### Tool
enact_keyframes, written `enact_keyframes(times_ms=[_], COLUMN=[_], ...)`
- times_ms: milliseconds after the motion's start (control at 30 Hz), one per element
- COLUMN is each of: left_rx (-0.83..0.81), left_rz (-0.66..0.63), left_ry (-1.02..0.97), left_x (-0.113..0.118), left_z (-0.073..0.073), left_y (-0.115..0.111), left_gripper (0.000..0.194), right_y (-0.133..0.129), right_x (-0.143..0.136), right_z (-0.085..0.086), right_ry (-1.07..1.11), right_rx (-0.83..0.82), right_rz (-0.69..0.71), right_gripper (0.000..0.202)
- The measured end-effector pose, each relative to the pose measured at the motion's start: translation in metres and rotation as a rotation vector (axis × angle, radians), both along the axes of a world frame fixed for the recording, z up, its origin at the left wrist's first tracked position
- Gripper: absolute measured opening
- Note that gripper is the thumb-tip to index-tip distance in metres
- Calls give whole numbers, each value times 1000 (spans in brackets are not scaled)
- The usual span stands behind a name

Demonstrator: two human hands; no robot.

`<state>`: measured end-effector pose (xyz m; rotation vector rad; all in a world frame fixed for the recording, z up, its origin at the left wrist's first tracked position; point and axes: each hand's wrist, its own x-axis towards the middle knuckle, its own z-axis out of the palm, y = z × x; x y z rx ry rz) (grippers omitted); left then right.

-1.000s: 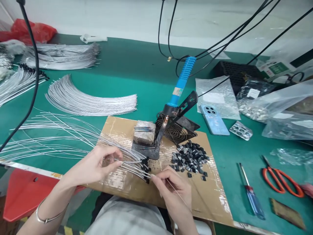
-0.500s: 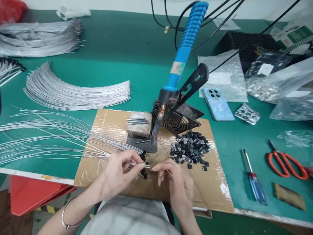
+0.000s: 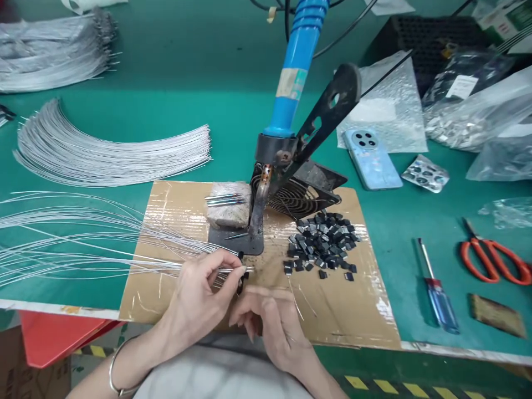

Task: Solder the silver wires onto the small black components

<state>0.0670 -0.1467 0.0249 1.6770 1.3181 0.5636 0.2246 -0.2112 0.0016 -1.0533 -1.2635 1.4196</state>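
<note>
White wires (image 3: 158,263) are pinched between thumb and forefinger in the grip of the left hand (image 3: 199,296), close to their right-hand ends. Their long axis is laid crosswise before the body: the lengths are fanned out leftward over the cardboard sheet (image 3: 369,316) and the green worktop (image 3: 174,66), while the tips are pointed rightward, just past the left thumb. Black end pieces (image 3: 243,284) are seen just beside those fingertips.

The right hand (image 3: 274,327) is held to the right of the wire tips and nearer the body, its bent fingers turned toward the black end pieces; whether these are touched, or anything is clamped in that grip, cannot be told. A pile of small black tabs (image 3: 322,241) is spread farther out to the right, so the right hand is the nearer one to it. The blue-handled soldering iron (image 3: 293,83) is propped in its stand beyond the wire tips, well apart from both hands.
</note>
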Motion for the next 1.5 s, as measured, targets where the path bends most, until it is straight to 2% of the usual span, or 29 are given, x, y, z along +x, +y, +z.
enact_keyframes(times_ms=[100, 267, 433, 500, 600, 700, 767, 833, 900, 1067, 1500], left_rx=[54, -85, -149, -155, -175, -212, -224, -232, -237, -221, -182], left_rz=[-3, -46, 10, 59, 109, 106, 104, 102, 100, 99, 66], left_ry=[36, -67, -108, -96, -68, -67, -84, -94, -95, -75, -99], left_x=[0, -1, 0, 0, -1, -2, -1, 1, 2, 3, 1], left_z=[1, 0, -2, 0, 5, 11, 13, 14, 15, 15, 16], left_y=[1, -2, -3, -1, 2, 4, 4, 4, 4, 2, -2], left_gripper=[15, 15, 14, 15, 17, 20, 20, 20, 21, 20, 17], right_y=[-1, -1, -5, -9, -10, -4, 3, 8, 10, 10, 13], right_x=[1, -2, -2, 1, 3, 2, -1, -5, -7, -8, -4], right_z=[2, -2, -10, -12, -14, -14, -13, -12, -12, -11, 1], right_ry=[-11, -16, -68, -60, -7, 33, 115, 232, 323, 394, 485], right_rx=[52, 42, 104, 119, 75, -28, -146, -256, -321, -376, -520], right_rz=[-1, -93, -189, -269, -472, -589, -557, -495, -455, -434, -410], right_gripper=[74, 72, 69, 73, 74, 47, 25, 16, 15, 18, 21])
